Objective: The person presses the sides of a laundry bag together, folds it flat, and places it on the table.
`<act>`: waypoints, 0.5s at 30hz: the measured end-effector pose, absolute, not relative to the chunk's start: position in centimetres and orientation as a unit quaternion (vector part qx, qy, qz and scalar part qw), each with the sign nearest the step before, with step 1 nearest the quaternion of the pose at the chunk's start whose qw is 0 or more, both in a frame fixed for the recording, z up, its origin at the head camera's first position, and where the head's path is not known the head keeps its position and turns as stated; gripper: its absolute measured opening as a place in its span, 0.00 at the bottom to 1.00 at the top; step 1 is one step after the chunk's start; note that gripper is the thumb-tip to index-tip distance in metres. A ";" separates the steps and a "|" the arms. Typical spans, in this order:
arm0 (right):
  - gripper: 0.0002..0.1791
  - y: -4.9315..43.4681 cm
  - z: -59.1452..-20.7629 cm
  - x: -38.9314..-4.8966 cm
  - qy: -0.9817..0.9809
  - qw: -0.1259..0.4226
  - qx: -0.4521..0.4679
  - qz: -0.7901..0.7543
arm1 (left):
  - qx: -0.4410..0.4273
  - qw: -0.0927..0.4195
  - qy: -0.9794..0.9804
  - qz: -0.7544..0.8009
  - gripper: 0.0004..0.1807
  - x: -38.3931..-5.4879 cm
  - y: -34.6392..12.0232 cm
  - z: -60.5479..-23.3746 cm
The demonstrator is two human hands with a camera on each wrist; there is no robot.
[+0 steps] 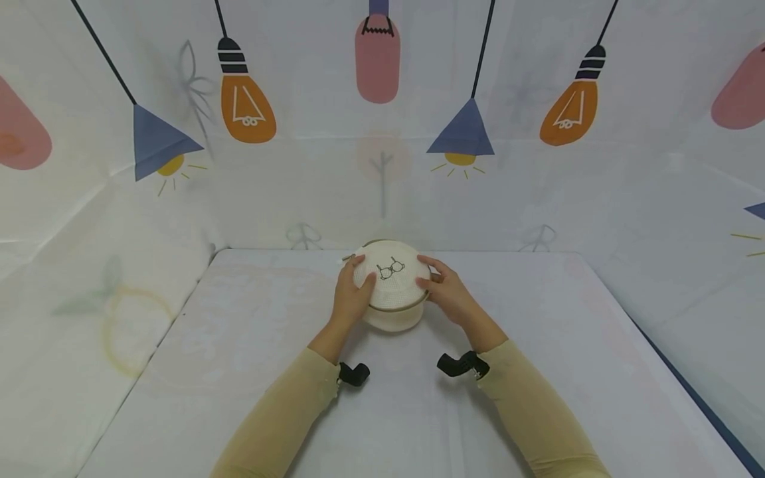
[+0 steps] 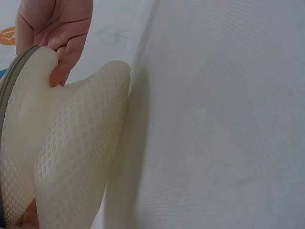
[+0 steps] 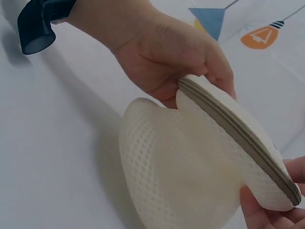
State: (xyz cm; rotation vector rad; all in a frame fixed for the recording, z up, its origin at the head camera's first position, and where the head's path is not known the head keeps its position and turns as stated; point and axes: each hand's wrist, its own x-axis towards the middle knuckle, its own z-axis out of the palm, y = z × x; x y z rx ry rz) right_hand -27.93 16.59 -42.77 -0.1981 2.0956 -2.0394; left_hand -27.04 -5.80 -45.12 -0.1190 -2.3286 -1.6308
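Note:
A round cream mesh laundry bag [image 1: 391,275] with a small dark drawing on top is held near the table's far edge. My left hand [image 1: 352,292] grips its left side, thumb over the top. On the right side, my right hand [image 1: 448,292] pinches the rim between thumb and fingers. A closed brownish zipper [image 3: 238,131] runs along the rim in the right wrist view. Below it, the honeycomb mesh lower part [image 2: 81,148] bulges out, with a dent in its side. The fingers under the bag are partly hidden.
A white cloth covers the table [image 1: 239,411]. Close behind stands a pale wall sheet [image 1: 323,179] printed with lamps and bulbs. Black wrist mounts [image 1: 460,365] stick out from the cuffs of both beige sleeves.

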 end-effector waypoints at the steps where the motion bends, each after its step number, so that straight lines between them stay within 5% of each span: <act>1: 0.35 16.5 -42.8 -27.9 0.706 0.106 -0.064 -0.697 | -0.041 0.146 -0.808 -0.569 0.28 -27.1 -5.8 -45.2; 15: 0.37 16.1 -43.4 -28.3 0.623 0.106 -0.049 -0.774 | -0.018 0.126 -0.789 -0.601 0.29 -27.5 -5.5 -45.4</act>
